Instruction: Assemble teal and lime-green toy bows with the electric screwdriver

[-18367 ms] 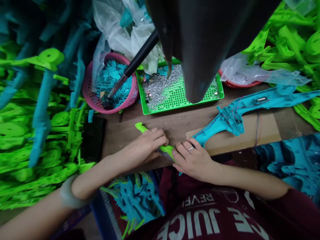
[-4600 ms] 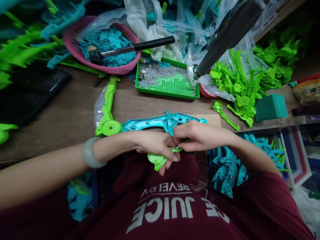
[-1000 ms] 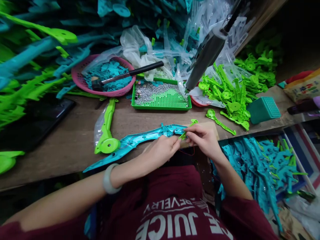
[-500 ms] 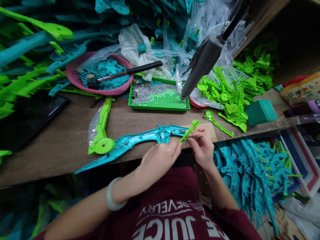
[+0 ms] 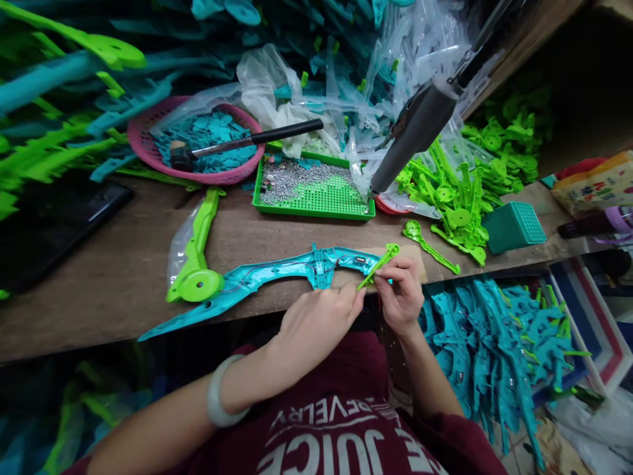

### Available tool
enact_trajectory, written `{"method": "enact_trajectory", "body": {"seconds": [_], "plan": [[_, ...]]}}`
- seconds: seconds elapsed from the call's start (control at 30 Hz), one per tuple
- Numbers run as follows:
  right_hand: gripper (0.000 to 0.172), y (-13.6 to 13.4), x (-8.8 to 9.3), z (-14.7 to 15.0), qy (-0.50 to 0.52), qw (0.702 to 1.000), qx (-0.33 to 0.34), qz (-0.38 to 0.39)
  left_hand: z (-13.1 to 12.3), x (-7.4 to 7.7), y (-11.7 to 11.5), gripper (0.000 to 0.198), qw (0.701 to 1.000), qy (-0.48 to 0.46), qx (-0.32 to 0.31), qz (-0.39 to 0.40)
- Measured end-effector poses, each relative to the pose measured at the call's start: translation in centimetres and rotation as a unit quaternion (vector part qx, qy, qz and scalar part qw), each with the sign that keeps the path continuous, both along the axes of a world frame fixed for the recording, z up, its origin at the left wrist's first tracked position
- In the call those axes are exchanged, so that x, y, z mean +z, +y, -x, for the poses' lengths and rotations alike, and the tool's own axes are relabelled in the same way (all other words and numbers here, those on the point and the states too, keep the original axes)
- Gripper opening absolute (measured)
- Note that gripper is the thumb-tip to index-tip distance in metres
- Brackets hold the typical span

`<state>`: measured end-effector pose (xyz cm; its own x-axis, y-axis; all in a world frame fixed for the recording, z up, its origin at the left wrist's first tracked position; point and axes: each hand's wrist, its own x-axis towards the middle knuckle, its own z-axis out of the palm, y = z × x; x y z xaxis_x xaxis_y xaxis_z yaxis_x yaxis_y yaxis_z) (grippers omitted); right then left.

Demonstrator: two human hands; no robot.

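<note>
Between my two hands is a slim lime-green plastic arm [image 5: 380,265], tilted up to the right. My left hand [image 5: 321,315] is closed on its lower end. The fingers of my right hand [image 5: 400,290] pinch it further up; a thin red wire shows just below them. Under it, along the table edge, lies a long blue plastic bow half [image 5: 270,269] with thin wires running inside. A second lime-green arm [image 5: 198,282] with a round disc and a clear plastic piece rests across the bow half's left part.
Behind stand a green tray [image 5: 316,212] of screws and a pink basket [image 5: 198,177] of blue pieces, a hammer [image 5: 257,137] across it. An electric screwdriver [image 5: 415,132] hangs at centre right. Lime-green arms [image 5: 459,218] pile up beside a teal box [image 5: 514,226]. Blue bow halves [image 5: 484,343] hang lower right.
My hands have shifted slightly right with the lime-green arm still between them. The whole view has moved a little, and the screwdriver appears slightly further right.
</note>
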<state>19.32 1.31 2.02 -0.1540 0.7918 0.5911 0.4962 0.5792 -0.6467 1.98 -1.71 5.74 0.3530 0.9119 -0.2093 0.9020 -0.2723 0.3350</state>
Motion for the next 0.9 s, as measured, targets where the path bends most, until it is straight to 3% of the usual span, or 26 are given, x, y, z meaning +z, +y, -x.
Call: {"method": "enact_trajectory", "body": {"seconds": [0.23, 0.37, 0.43, 0.5, 0.6, 0.7, 0.9], "plan": [[0.016, -0.1, 0.1, -0.1, -0.032, 0.999, 0.006, 0.013, -0.1, -1.2, -0.3, 0.046, 1.000, -0.019, 0.012, -0.021], [0.016, -0.8, -0.2, 0.3, 0.014, 0.999, -0.017, 0.038, -0.3, -1.6, -0.7, 0.046, 0.999, -0.021, 0.016, -0.037], [0.012, -1.1, -0.2, 0.6, 0.074, 0.993, -0.019, 0.094, -0.3, -1.7, -0.9, 0.047, 0.998, -0.026, 0.016, -0.047], [0.008, -1.2, 0.1, 0.9, 0.181, 0.965, -0.014, 0.188, -0.2, -1.9, -1.0, 0.047, 0.998, -0.036, 0.013, -0.055], [0.031, -1.2, 0.6, 1.2, 0.331, 0.874, 0.025, 0.355, 0.1, -2.3, -1.2, 0.048, 0.996, -0.056, 0.002, -0.070], [0.035, -1.3, 0.8, 1.2, 0.366, 0.807, 0.080, 0.457, 0.4, -2.6, -1.3, 0.048, 0.993, -0.080, -0.015, -0.080], [0.035, -2.0, 0.7, 1.6, 0.389, 0.799, 0.062, 0.455, 0.4, -2.6, -1.8, 0.052, 0.985, -0.142, -0.019, -0.091]]}}
